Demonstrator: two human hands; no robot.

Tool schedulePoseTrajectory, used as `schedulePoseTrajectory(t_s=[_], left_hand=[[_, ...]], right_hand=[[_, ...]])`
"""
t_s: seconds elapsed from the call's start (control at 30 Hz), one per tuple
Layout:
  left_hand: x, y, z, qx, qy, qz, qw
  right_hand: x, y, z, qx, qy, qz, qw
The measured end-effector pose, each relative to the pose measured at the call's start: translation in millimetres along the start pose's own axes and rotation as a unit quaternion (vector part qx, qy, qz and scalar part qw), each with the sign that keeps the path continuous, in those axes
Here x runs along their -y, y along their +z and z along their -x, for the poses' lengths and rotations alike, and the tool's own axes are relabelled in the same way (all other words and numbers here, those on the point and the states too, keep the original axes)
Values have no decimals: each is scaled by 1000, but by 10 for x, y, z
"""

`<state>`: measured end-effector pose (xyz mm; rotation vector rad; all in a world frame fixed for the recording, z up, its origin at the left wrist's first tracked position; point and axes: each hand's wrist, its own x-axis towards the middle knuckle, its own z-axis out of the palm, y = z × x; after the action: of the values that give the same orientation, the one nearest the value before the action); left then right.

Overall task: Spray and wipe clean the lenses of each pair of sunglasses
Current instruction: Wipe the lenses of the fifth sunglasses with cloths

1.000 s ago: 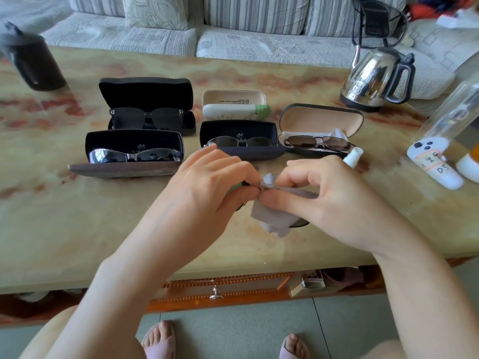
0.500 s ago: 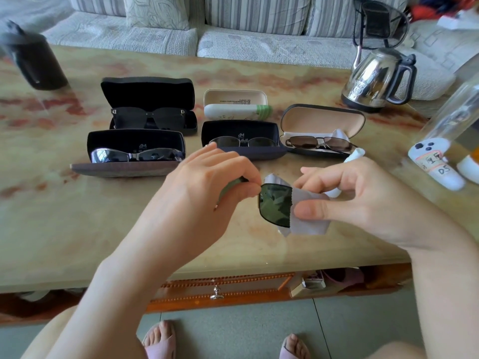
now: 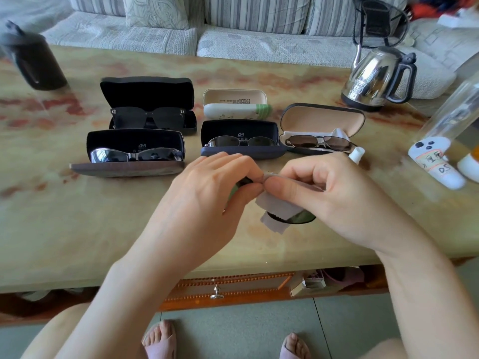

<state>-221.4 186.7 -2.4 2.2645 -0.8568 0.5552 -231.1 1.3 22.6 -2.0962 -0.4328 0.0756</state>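
Observation:
My left hand [image 3: 207, 193] pinches a pair of green-lensed sunglasses [image 3: 303, 219] above the table's near middle; most of the pair is hidden by my hands. My right hand [image 3: 324, 195] pinches a grey cleaning cloth [image 3: 278, 207] wrapped over one lens, thumb on top. Behind my hands stand several open cases with sunglasses: black square ones [image 3: 147, 116], silver mirrored ones [image 3: 136, 154], dark oval ones [image 3: 242, 141] and brown metal-framed ones [image 3: 320, 142]. The white cap of a small spray bottle [image 3: 357, 154] pokes out past my right hand.
An open white case [image 3: 234, 104] with nothing visible inside sits at the back middle. A steel kettle [image 3: 379, 76] stands back right, a dark jug [image 3: 33, 60] back left. White bottles [image 3: 435, 164] lie at the right edge. A sofa runs behind the marble table [image 3: 77, 216].
Half a second ago my right hand had drawn the cloth aside, baring the green lens. Now it has slid back left, covering the lens and meeting my left fingers again.

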Motion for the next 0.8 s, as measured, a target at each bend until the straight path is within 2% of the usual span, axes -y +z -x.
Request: schedulePoseTrajectory(t_s=[0.1,0.4,0.5,0.63,0.8], left_hand=[[13,-20,-3,12,-10,12,1000],[66,-134,-1,2,-29,38,999],[40,-87,9,5,-18,30,999],[-29,3,7,10,12,-4,1000],[-36,-14,5,-4,2,5,1000]], right_hand=[[-22,-75,34,20,-2,8,1000],[-65,-289,125,34,-32,-63,997],[-48,-217,93,34,-27,-41,998],[-42,-62,30,36,-9,46,998],[28,34,12,24,-21,-4,999]])
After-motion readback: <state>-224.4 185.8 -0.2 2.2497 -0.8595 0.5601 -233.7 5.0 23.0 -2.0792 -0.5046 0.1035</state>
